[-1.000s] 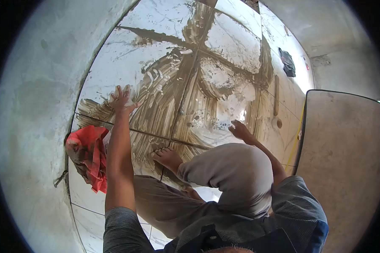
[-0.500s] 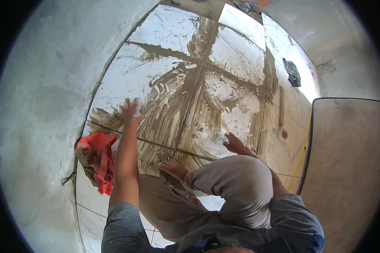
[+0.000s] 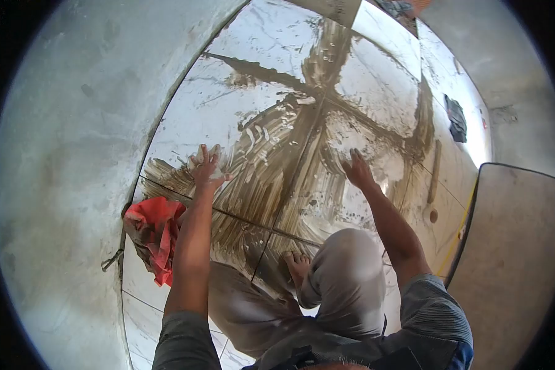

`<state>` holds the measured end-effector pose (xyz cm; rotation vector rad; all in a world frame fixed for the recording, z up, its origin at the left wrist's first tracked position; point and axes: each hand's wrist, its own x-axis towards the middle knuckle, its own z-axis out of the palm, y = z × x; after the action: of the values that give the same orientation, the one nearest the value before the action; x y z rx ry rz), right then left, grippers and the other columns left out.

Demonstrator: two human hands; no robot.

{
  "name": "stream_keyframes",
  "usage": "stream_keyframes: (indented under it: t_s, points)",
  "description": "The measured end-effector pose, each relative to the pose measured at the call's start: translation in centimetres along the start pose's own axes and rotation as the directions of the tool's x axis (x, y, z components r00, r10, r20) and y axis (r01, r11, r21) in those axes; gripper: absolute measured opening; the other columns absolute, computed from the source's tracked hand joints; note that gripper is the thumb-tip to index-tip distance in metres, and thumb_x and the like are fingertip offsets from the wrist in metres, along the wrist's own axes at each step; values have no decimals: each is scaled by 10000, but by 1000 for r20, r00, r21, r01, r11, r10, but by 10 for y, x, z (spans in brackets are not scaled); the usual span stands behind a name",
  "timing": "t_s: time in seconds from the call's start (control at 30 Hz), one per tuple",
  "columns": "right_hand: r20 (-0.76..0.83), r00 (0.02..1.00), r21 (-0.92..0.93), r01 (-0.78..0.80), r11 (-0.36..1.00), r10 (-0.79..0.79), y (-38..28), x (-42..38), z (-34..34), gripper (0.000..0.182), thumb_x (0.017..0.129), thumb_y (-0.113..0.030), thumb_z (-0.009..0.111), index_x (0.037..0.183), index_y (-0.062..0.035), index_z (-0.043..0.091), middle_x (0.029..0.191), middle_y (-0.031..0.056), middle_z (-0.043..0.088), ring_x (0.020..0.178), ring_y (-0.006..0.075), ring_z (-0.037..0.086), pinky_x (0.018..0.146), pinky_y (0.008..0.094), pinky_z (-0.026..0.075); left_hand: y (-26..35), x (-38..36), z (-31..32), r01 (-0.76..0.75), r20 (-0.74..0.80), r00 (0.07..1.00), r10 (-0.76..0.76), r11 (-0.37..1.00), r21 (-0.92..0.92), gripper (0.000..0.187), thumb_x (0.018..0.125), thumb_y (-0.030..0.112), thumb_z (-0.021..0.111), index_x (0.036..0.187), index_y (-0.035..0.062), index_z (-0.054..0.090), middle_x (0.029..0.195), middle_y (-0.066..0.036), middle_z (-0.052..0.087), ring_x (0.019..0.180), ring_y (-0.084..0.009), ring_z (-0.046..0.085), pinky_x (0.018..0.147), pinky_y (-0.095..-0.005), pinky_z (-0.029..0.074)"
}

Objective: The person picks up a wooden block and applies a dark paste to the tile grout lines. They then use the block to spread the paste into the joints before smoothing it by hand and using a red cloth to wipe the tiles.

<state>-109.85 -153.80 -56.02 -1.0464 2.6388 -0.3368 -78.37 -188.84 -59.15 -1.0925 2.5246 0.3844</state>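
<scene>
My left hand (image 3: pixel 207 168) lies with fingers spread on a white marbled tile (image 3: pixel 194 120), at the edge of the smeared grey-brown grout (image 3: pixel 253 191). Nothing is in it. Farther right, my right hand (image 3: pixel 358 171) reaches over the smeared tiles, near a patch of whitish residue (image 3: pixel 351 132); its fingers are extended and a white bit shows at a fingertip. Whether its palm touches the floor is unclear. Dark joint lines cross between the two hands. Beside my left forearm a red cloth bag (image 3: pixel 157 231) lies crumpled against the wall.
A concrete wall (image 3: pixel 74 154) runs along the left. At the right are a wooden-handled tool (image 3: pixel 435 172), a dark cloth (image 3: pixel 456 118), a yellow strip (image 3: pixel 465 216) and a large brown panel (image 3: pixel 512 246). My bare foot (image 3: pixel 297 265) rests on the tiles.
My right hand has moved forward and up from beside my knee, its arm now extended. My left hand stays spread on the tile. The view has shifted, and my foot and knee have moved.
</scene>
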Motion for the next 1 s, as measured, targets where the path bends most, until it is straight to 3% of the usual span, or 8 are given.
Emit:
stream_keyframes:
  t_s: [0.13,0.2,0.3,0.4,0.53,0.73,0.9,1.0]
  points:
    - [-17,999,77,-25,997,27,-35,83,5,675,869,-403,539,1382,-14,336,1430,237,318,1332,394,286,1063,536,245,-2,0,5,5,-24,1000,-6,999,-45,1131,578,628,738,1468,360,95,1551,-87,19,1325,-559,127,1007,-625,296]
    - [-169,982,82,97,992,-82,-40,127,20,690,872,-441,525,1397,-42,321,1459,216,277,1348,397,252,1062,569,213,-2,-4,3,-48,-65,997,44,996,-69,1123,587,575,763,1468,351,104,1549,-101,6,1316,-572,126,996,-631,308]
    - [-168,984,98,77,992,-60,-68,179,17,701,865,-465,527,1404,-66,320,1469,204,263,1356,397,235,1068,572,196,4,-5,-1,-12,-51,999,12,1000,-8,1106,601,539,772,1467,348,112,1547,-110,-3,1308,-581,136,979,-634,329]
    - [-286,946,140,199,970,-152,-85,236,25,719,859,-474,532,1414,-78,304,1477,196,249,1368,384,214,1069,585,181,17,-6,-19,91,107,990,-87,995,-34,1099,608,522,776,1467,345,113,1546,-106,-9,1308,-579,142,979,-643,321]
    - [-241,956,104,194,975,-165,-122,306,22,740,856,-478,530,1424,-73,282,1482,200,234,1373,386,198,1078,582,173,16,-7,-18,82,69,994,-80,996,-30,1103,603,495,789,1467,337,122,1544,-114,-6,1308,-577,147,984,-653,305]
    - [-296,953,55,91,994,-71,-160,410,32,732,878,-524,447,1431,-75,277,1489,215,207,1379,391,185,1076,593,176,17,-10,-29,54,63,997,-50,997,-52,1078,619,439,793,1470,320,140,1544,-130,-9,1303,-580,161,1000,-631,298]
    - [-274,961,11,-39,999,41,-167,457,35,753,875,-592,398,1437,-106,281,1500,186,201,1384,384,176,1073,620,118,12,-5,-31,-26,31,999,30,993,-115,1009,660,495,744,1470,272,185,1536,-170,-6,1270,-590,230,1017,-621,271]
    - [-283,958,-5,-48,999,44,-163,479,51,766,864,-617,399,1439,-123,287,1500,181,206,1383,383,178,1080,612,97,12,-3,-35,-61,9,998,61,998,6,915,718,546,658,1465,253,218,1512,-214,105,1238,-593,282,1013,-609,288]
